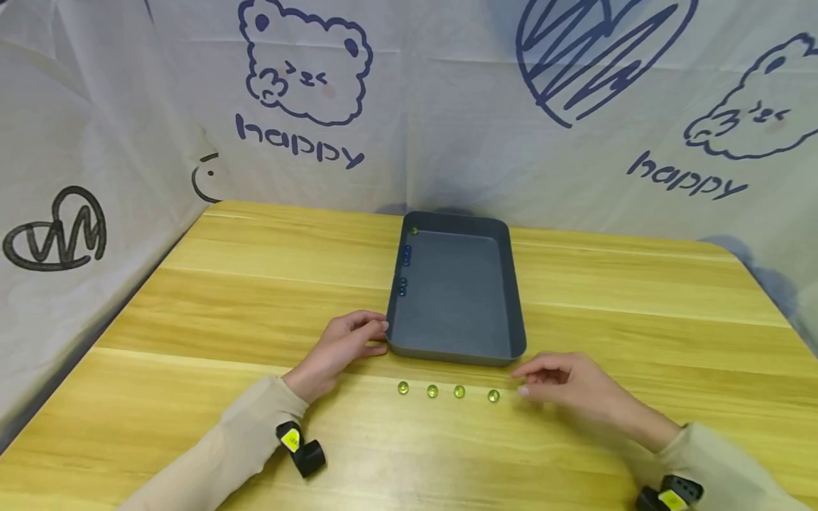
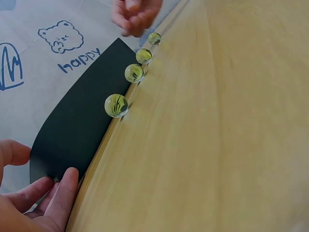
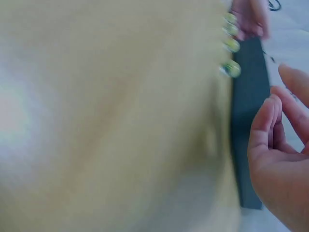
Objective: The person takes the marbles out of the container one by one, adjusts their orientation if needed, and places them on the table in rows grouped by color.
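Note:
A dark grey rectangular tray lies on the wooden table. My left hand touches its near left corner, with fingertips against the wall in the left wrist view. In front of the tray, several clear marbles with yellow-green cores form a row; the rightmost marble is nearest my right hand. That hand hovers by the near right corner, its fingers loosely bent and no object visible between them. Inside the tray, along its left wall, sit blue marbles and a yellow-green marble.
White cloth with drawn bears, a heart and lettering hangs behind and left of the table. A black wrist camera is strapped over the left sleeve, and another camera over the right.

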